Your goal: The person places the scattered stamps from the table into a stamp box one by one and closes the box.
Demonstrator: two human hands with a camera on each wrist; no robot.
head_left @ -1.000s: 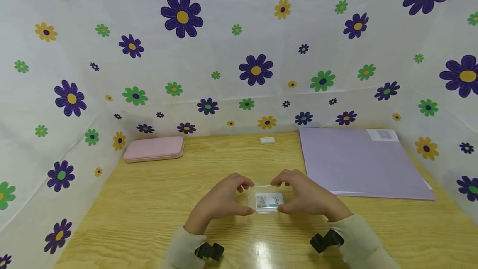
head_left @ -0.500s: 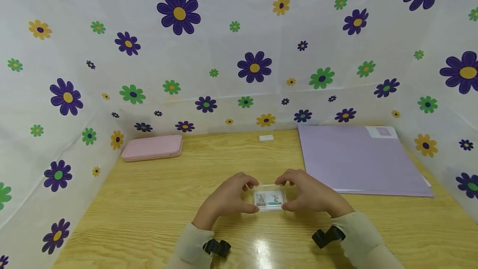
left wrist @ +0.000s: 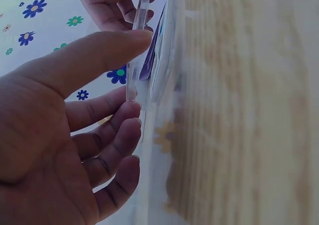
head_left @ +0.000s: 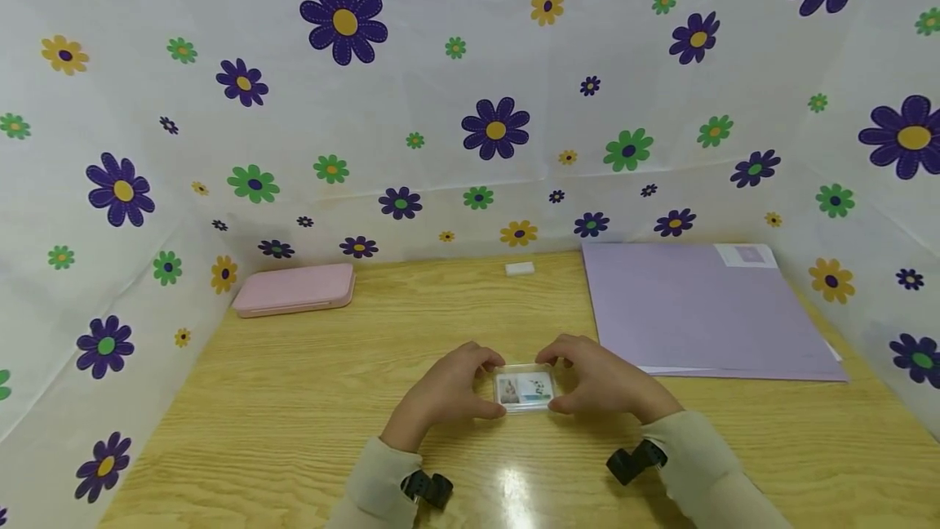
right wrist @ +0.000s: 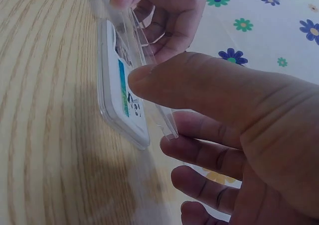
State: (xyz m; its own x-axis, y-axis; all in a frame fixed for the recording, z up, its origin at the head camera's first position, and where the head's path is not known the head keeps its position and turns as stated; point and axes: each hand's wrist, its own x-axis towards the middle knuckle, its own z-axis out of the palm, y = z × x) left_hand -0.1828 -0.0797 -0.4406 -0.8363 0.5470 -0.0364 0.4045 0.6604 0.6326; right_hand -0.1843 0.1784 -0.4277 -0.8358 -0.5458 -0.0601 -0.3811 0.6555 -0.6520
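My left hand [head_left: 448,390] and right hand [head_left: 605,382] hold a clear plastic lid [right wrist: 172,125] from its two ends, thumbs on the near side and fingers on the far side. Under it on the table lies a flat white rectangular item [right wrist: 112,88] with a panda picture and a blue-green strip, apparently in a clear tray. Both wrist views show a narrow gap between lid and item. From above, the lid covers the item, whose printed face shows through. In the left wrist view, the lid [left wrist: 132,80] stands edge-on between left thumb and fingers.
A pink case [head_left: 295,290] lies at the back left of the wooden table [head_left: 308,398]. At the back middle is a small white block [head_left: 519,268]. A purple folder [head_left: 705,308] occupies the right side. Flower-printed cloth [head_left: 411,88] encloses the back and sides.
A second ago the lid sat offset to the left of the white item. Both hands have since shifted it rightward, so it now lies over the item. The head view has tilted slightly.
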